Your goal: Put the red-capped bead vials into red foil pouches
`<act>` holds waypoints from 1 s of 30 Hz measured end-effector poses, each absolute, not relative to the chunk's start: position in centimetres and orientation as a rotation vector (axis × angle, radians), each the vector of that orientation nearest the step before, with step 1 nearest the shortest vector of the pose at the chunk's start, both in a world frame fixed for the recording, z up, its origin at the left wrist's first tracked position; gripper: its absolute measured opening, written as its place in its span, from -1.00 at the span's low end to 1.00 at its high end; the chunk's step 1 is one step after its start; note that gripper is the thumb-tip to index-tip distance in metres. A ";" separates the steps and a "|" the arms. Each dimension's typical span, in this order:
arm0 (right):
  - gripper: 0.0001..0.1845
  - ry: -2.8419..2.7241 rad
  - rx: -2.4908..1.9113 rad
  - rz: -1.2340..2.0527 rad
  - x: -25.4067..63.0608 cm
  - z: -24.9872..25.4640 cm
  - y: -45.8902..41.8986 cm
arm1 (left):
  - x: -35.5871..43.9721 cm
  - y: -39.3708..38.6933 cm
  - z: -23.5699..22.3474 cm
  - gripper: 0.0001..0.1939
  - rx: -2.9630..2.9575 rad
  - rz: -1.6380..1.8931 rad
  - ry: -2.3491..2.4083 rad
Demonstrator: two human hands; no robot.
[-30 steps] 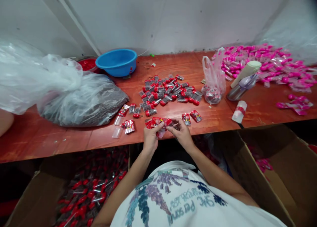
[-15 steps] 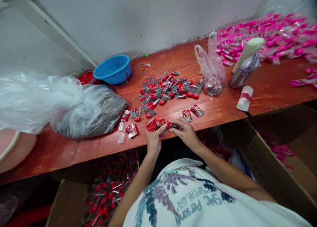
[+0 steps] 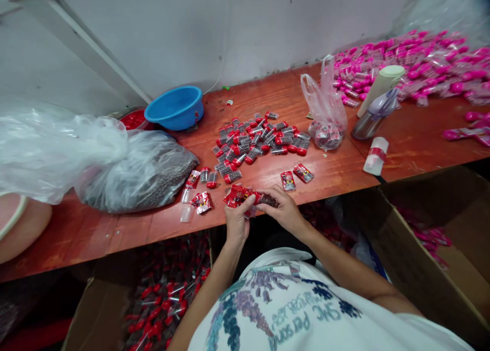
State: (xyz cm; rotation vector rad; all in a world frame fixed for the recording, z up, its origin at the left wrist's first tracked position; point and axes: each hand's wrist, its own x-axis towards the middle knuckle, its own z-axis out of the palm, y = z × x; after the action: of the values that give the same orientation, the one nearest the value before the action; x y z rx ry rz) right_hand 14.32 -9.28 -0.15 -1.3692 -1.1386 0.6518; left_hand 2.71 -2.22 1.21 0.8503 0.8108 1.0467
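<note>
At the near edge of the red wooden table (image 3: 337,174), my left hand (image 3: 236,219) is closed on a bunch of red printed wrappers (image 3: 238,194). My right hand (image 3: 281,209) pinches a small clear tube with dark contents (image 3: 268,200) against those wrappers. A pile of red-capped tubes (image 3: 260,139) lies just beyond my hands. Two wrapped packets (image 3: 295,176) rest to the right of my hands, and another packet (image 3: 202,202) lies to the left with a few loose tubes.
A clear bag of dark pellets (image 3: 141,174) and a blue bowl (image 3: 175,107) sit at the left. A small plastic bag (image 3: 325,117), a flask (image 3: 377,103) and pink-capped tubes (image 3: 413,67) are at the right. Cardboard boxes (image 3: 429,249) stand under the table.
The view swung left and tilted. My hands stayed together at the table edge, working the tube and wrappers slightly lower.
</note>
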 end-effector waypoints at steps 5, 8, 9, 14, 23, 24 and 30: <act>-0.58 -1.163 -1.383 0.656 14.3 -0.6 -9.4 | 2.6 -2.0 1.2 -0.76 0.901 1.066 0.833; -0.56 -1.216 -1.389 0.587 14.3 -0.6 -9.6 | 2.6 -2.0 1.2 -0.76 0.916 1.071 0.843; -0.56 -1.234 -1.393 0.572 14.3 -0.5 -9.6 | 2.6 -2.0 1.2 -0.77 0.923 1.065 0.841; -0.56 -1.201 -1.410 0.583 14.2 -0.2 -9.7 | 2.5 -2.3 1.3 -0.80 0.952 0.994 0.803; -0.65 -0.922 -1.308 0.844 14.2 -1.3 -9.6 | 2.1 -1.8 1.2 -0.77 0.885 0.983 0.843; -0.64 -0.939 -1.321 0.795 14.2 -1.4 -9.6 | 2.1 -1.7 1.1 -0.75 0.882 0.981 0.840; -0.65 -0.952 -1.321 0.736 13.9 -1.8 -9.4 | 2.0 -1.6 0.8 -0.77 0.892 0.978 0.869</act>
State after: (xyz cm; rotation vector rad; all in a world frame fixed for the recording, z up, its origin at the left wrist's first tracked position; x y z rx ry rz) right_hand 13.88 -9.44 -1.84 -1.3205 -0.9519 0.7357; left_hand 2.04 -1.56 0.81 0.8920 0.8688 0.9778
